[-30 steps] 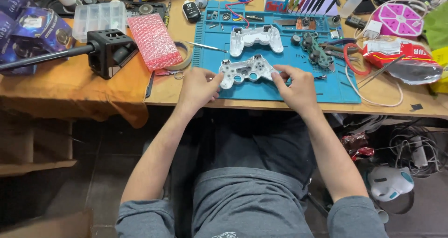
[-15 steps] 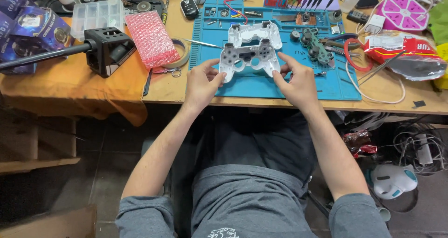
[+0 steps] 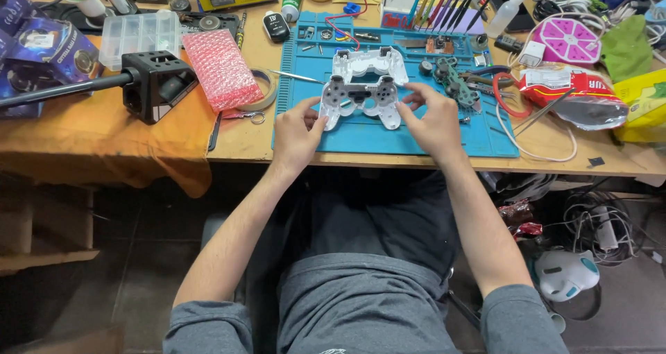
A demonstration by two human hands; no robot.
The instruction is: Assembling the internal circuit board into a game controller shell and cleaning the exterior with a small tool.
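Both hands, left hand (image 3: 295, 133) and right hand (image 3: 431, 122), hold tight the white game controller shell (image 3: 359, 99), full of round holes, over the blue mat (image 3: 388, 135).

A wooden workbench (image 3: 243, 142) fills the upper part of the view, and an orange cloth (image 3: 83, 142) hangs over its left edge. Under the bench the floor (image 3: 132, 250) is dark and in shadow. A wooden shelf (image 3: 41, 257) stands at the lower left. Tangled cables (image 3: 596, 222) lie on the floor at the right.
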